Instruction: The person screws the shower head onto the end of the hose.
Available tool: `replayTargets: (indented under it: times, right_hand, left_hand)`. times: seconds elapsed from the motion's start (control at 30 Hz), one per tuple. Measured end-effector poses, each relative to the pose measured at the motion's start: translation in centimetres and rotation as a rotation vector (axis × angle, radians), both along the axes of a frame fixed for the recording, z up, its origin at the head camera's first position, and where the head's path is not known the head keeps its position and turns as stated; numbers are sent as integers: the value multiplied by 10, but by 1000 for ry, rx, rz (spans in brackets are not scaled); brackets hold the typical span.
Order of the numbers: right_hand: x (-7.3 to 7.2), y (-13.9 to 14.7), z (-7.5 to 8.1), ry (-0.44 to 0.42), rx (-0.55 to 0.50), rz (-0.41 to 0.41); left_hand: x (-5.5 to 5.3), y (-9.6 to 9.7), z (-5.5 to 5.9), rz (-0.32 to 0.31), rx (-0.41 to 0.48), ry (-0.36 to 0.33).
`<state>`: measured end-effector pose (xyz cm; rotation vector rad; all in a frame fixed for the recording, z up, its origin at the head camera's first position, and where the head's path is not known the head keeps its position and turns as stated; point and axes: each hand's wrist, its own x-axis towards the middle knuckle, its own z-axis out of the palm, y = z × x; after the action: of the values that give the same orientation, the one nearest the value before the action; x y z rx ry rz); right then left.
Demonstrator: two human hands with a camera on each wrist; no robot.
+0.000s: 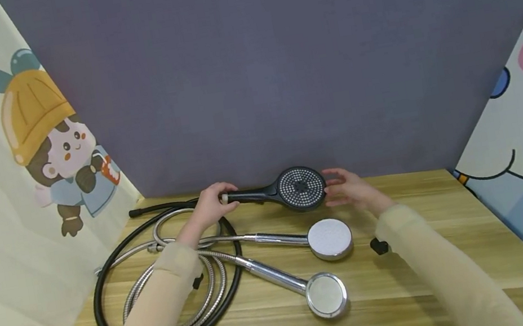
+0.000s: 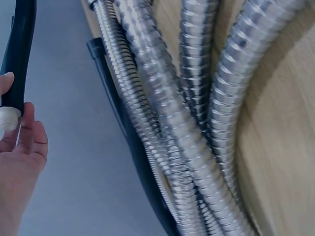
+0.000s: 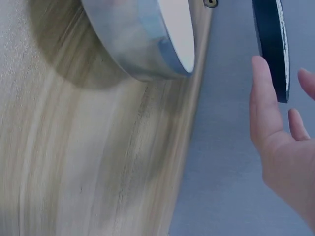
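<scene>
**One black shower [image 1: 273, 191], pinched at its tail**

At the table's [image 1: 392, 305] 12 o'clock edge, the left hand [image 1: 208, 208] pinches the handle by its pale end [image 2: 10, 118]. The right hand [image 1: 355, 191], fingers loosely spread, is at the rim's 3 o'clock (touching or not, I can't tell). Towards 8 o'clock, the left sleeve [image 1: 156, 310] hides some coiled hoses [image 2: 162, 88].
</scene>
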<state>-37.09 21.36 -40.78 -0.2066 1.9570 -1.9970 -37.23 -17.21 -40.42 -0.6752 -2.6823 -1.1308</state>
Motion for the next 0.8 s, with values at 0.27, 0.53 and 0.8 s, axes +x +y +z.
replayTargets:
  times: [0.27,0.53,0.8]
  right_hand:
    - [8,11,5,30,-23,34]
    - [18,18,11,50,1,33]
    - [25,21,9,54,-9,19]
  left_hand:
    - [21,11,18,1,43,90]
    - [45,22,29,2,109,219]
    - [63,35,41,-71,189,304]
